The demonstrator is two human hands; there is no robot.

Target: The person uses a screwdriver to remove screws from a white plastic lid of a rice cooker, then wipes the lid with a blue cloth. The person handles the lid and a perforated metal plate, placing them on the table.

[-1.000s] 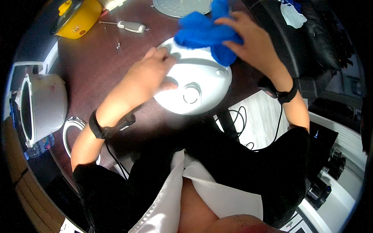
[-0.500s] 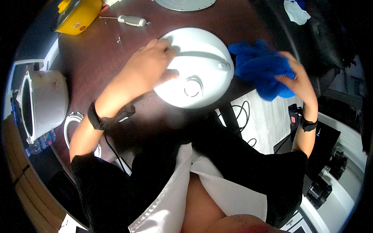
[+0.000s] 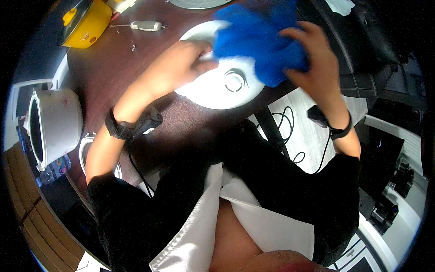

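Note:
A round white appliance lid (image 3: pixel 217 95) lies at the table's far middle, a ring-shaped vent on its near part. My left hand (image 3: pixel 186 61) has its fingers closed around the end of the lid's raised handle bar. Over the far right of the lid spreads a bunched blue cloth (image 3: pixel 258 38), covering much of that side and the other end of the handle. My right hand (image 3: pixel 317 61) grips the cloth from the right, thumb and fingers pressed into its folds. Motion blurs the cloth.
A screwdriver (image 3: pixel 147 26) and small metal bits (image 3: pixel 133 47) lie left of the lid, near a yellow pot (image 3: pixel 93 27). A white appliance body (image 3: pixel 61 122), a white ring (image 3: pixel 84 152) and a bottle (image 3: pixel 59 167) are at left. A perforated metal disc (image 3: pixel 199 3) is at the far edge.
My right hand has brought the blue cloth left and away from me, from beside the lid onto it. My left hand has closed on the handle.

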